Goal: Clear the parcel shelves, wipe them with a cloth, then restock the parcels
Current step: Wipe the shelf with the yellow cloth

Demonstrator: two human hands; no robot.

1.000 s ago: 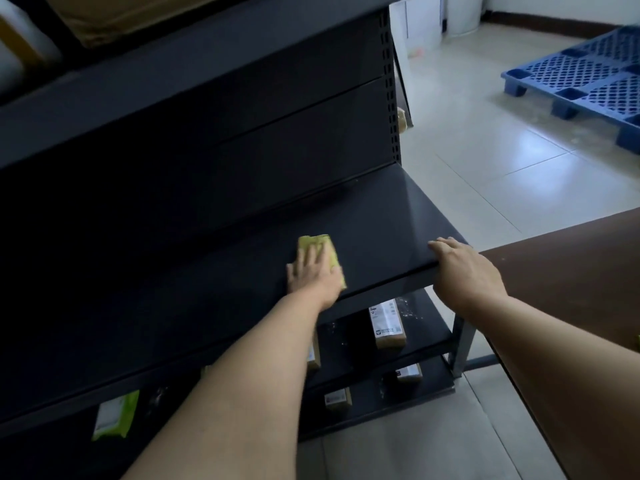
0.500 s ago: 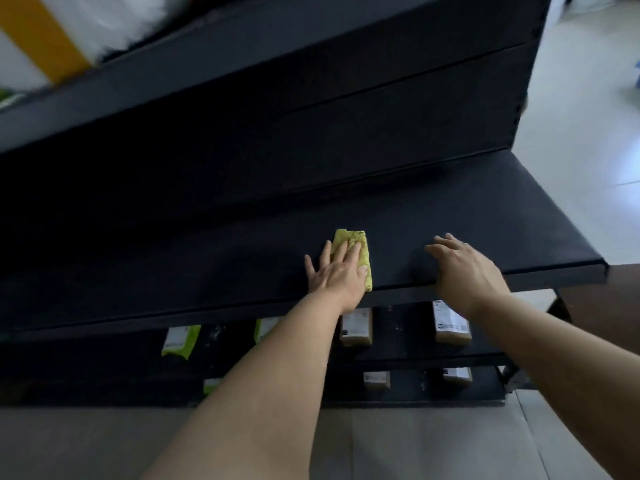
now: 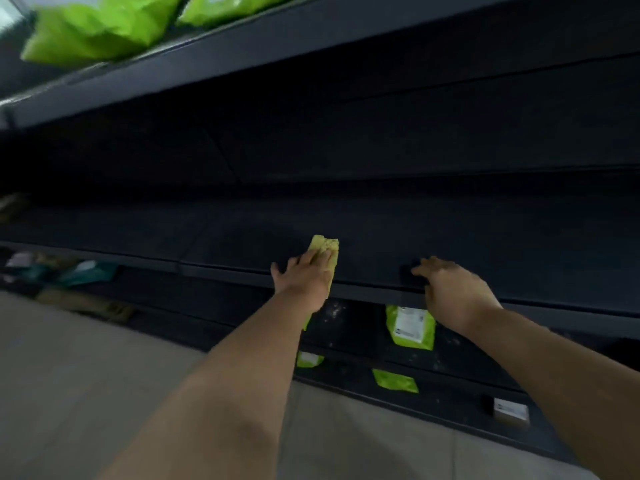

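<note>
Left hand (image 3: 304,275), fingers flat, presses cloth (image 3: 325,247) onto shelf (image 3: 207,237) just behind its front edge; right hand (image 3: 453,289), loosely spread, holding nothing, rests on that edge; shelf runs wide both sides

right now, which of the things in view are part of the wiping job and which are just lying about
In the job: cloth under left hand; middle shelf, with right hand resting on it; green parcels above; labelled parcel below.
Lying about: blurred brown item low at far left.
</note>
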